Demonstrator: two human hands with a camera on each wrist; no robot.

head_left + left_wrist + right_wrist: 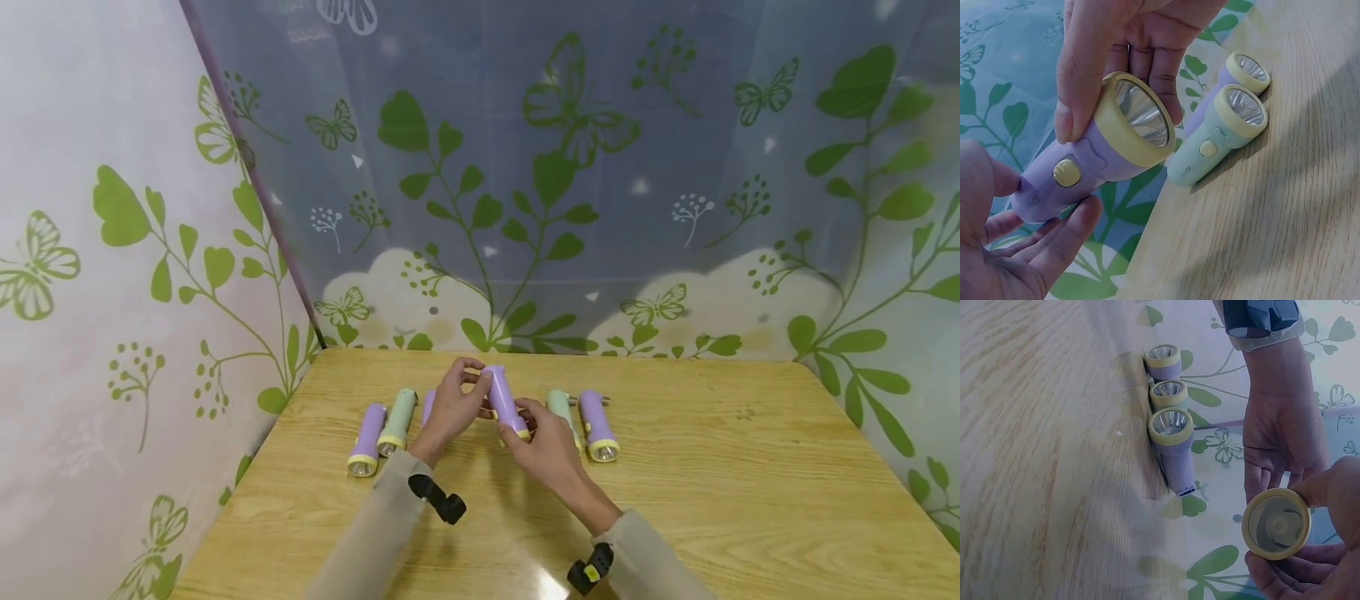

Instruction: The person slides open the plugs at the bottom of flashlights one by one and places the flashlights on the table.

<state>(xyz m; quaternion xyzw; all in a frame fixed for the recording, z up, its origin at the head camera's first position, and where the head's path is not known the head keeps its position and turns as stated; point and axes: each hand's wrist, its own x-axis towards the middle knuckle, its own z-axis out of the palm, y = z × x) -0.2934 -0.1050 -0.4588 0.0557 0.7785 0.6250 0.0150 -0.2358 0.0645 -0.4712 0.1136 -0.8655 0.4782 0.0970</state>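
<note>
In the head view a purple flashlight (pixel 501 398) is held up over the table between both hands, its yellow-rimmed lens end toward the person. My left hand (pixel 456 404) holds the tail end, thumb on one side and fingers on the other, as the left wrist view shows. The right hand (pixel 551 446) grips the lens end by its yellow rim (pixel 1277 551). A yellow button (pixel 1067 172) faces the left wrist camera. Beside the right hand stand a green flashlight (pixel 1213 144) and another purple flashlight (pixel 596 425), the green one partly hidden in the head view.
Left of the hands, a purple flashlight (pixel 368 437), a green flashlight (pixel 398 421) and a further purple flashlight (pixel 1177 464) form a row on the wooden table (pixel 750 500). A patterned curtain (pixel 480 167) hangs behind the table's far edge.
</note>
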